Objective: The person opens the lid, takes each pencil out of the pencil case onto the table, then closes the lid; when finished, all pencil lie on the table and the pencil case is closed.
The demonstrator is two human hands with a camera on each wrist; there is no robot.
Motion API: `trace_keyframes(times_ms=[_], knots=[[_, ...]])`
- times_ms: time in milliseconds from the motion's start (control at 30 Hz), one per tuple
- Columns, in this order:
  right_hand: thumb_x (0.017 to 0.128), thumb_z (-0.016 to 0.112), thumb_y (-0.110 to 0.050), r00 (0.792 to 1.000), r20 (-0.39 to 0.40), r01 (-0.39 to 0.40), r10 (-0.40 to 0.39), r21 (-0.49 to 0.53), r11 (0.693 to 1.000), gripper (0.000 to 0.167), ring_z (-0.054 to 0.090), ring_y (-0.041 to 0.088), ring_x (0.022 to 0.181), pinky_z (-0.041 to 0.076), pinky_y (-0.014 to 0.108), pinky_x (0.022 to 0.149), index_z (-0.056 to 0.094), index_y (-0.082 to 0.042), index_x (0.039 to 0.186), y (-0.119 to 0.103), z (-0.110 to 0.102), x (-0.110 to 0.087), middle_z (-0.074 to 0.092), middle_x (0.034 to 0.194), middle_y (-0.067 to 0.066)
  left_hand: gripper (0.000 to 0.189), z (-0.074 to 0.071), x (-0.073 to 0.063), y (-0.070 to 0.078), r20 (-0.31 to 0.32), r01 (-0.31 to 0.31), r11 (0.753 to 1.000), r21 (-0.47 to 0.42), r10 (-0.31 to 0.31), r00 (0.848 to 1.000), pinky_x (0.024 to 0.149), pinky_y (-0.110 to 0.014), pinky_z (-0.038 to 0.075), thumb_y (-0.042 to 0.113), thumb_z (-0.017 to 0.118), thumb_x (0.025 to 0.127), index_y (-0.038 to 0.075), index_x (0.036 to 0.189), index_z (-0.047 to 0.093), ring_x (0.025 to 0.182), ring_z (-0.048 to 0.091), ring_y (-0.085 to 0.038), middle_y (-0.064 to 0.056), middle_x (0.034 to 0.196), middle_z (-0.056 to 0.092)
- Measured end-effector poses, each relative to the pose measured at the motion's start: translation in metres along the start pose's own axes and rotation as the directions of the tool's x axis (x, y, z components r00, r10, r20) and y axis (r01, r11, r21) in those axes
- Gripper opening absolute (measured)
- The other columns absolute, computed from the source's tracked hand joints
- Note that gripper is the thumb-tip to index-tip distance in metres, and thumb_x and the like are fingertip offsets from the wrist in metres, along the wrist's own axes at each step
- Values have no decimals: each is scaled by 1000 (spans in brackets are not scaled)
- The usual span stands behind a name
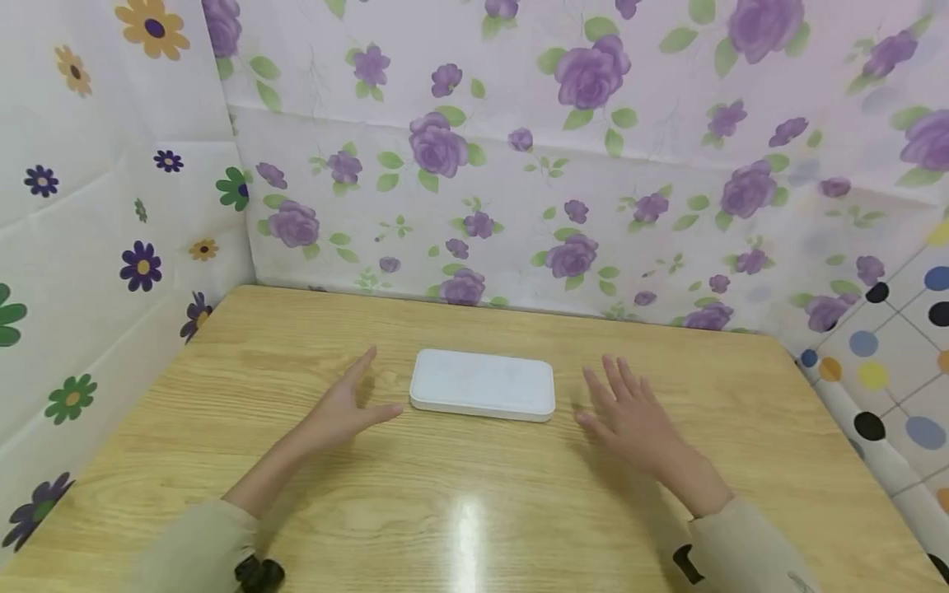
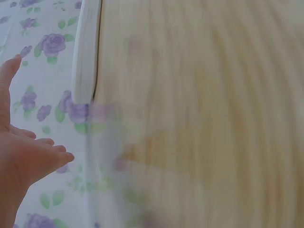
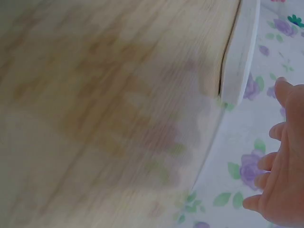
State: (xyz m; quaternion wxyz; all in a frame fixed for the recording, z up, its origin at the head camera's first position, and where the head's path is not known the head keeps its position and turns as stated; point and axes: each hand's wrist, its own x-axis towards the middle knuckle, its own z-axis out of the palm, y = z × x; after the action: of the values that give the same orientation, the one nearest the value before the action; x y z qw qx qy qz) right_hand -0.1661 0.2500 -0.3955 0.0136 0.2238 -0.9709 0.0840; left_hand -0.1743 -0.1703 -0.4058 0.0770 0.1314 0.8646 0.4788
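Observation:
A flat white rectangular box-like object [image 1: 482,384] with rounded corners lies on the wooden table [image 1: 415,502]; its exact kind cannot be told. To its left is my left hand [image 1: 343,414], thumb and fingers spread apart, just short of the object's edge. My right hand [image 1: 633,422] hovers on the other side with its fingers spread, a small gap away from it. Neither hand holds anything. Each wrist view catches the object's white side, in the left one [image 2: 86,52] and in the right one [image 3: 239,57], with the hand apart from it.
Behind the table hangs a white cloth [image 1: 504,198] with purple roses. Another cloth [image 1: 104,206] with coloured flowers covers the left side, and a dotted one [image 1: 890,395] is on the right. Light reflects off the tabletop near the front. Dark bands show at both sleeves.

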Motion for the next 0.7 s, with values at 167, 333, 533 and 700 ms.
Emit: trace_keyframes(times_ms=[167, 333, 533, 700], knots=[[99, 53, -39, 995, -20, 99, -99, -20, 995, 70, 14, 47, 140, 20, 66, 105, 29, 2, 149, -11, 6, 18, 15, 153, 31, 103, 17, 17, -5, 41, 33, 983, -180, -25, 999, 110, -58, 17, 29, 74, 86, 5, 155, 2, 142, 9, -45, -19, 159, 5], [98, 55, -38, 982, -3, 186, -187, -53, 981, 69, 19, 47, 139, 27, 63, 104, 31, 2, 149, -24, 13, 38, 22, 151, 32, 109, 23, 38, -8, 96, 88, 961, -263, -65, 993, 113, -50, 14, 22, 78, 82, 3, 155, -1, 143, 7, -42, -19, 159, 4], [97, 55, -40, 962, 34, 272, -270, -77, 959, 70, 22, 44, 139, 28, 59, 106, 32, 0, 149, -40, 19, 56, 24, 151, 30, 116, 30, 60, -12, 172, 53, 985, -167, -24, 985, 114, -45, 14, 20, 82, 78, -3, 153, -3, 144, 7, -38, -23, 158, 8], [99, 51, -42, 944, 68, 328, -324, -69, 942, 68, 21, 42, 140, 26, 57, 108, 31, -3, 151, -54, 21, 70, 24, 153, 26, 119, 31, 69, -16, 192, 25, 999, 20, -28, 981, 113, -52, 12, 25, 85, 74, -4, 152, 1, 143, 3, -40, -25, 157, 8]])
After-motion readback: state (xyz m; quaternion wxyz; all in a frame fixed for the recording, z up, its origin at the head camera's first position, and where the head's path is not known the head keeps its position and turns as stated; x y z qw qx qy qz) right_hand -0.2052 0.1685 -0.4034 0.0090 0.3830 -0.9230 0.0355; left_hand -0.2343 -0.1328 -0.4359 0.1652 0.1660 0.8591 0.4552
